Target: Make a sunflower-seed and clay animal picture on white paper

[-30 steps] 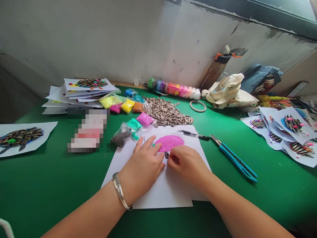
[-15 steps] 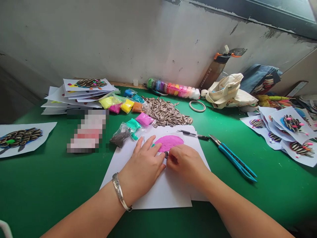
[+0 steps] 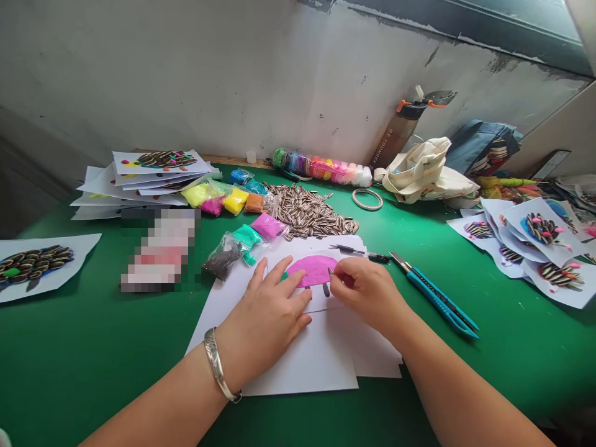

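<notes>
My left hand lies flat with fingers spread on the white paper, its fingertips at the left edge of a flat pink oval. Below the oval are two short dark pieces; the right one shows fully, while the left is partly behind my fingers. My right hand is pinched at the oval's right side, with the tip of something small and dark showing between thumb and forefinger. A bit of green clay shows beside my left fingers.
Bags of coloured clay and a sunflower seed pile lie behind the paper. To the right are a pen, a blue cutter and seed pictures. More pictures are stacked back left.
My right hand has moved slightly right and up, uncovering a dark piece below the pink oval. My left hand stays spread on the paper. The view has shifted slightly.
</notes>
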